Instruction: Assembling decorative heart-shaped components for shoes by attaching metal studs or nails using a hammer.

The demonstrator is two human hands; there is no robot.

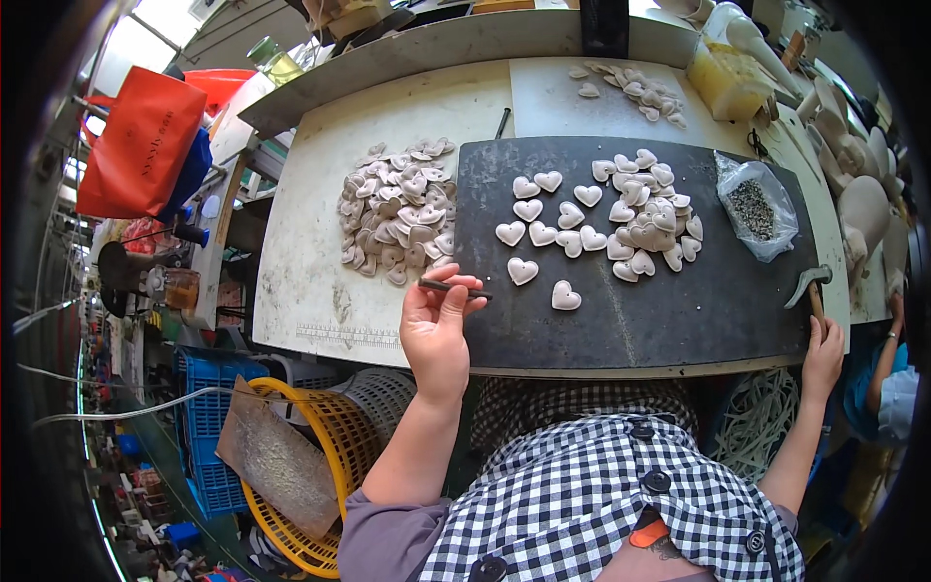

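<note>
Left hand (433,330) is palm-up at the near edge of the dark mat (679,310), its grip pinched shut on a thin dark rod (454,287) (punch or awl, can't tell which), held roughly level. Right hand (822,354) is out at the mat's right edge, grip wrapped around the handle of a hammer (810,283) whose head rests on the mat.

Hearts: a loose spread of pale heart pieces (543,233) lies on the mat, laid out singly, with a tighter cluster (650,218) just to their right. Two hearts sit nearest the rod. A large heap (398,213) waits on the white board (301,252) to the left, and a small batch (635,89) lies at the far side of the desk.

Progress, as a judgement: early. No marks visible on any heart at this resolution, so I can't separate finished pieces from unworked ones; the big heap looks untouched.

Bag of dark granules (754,206) sits right of the cluster.
</note>
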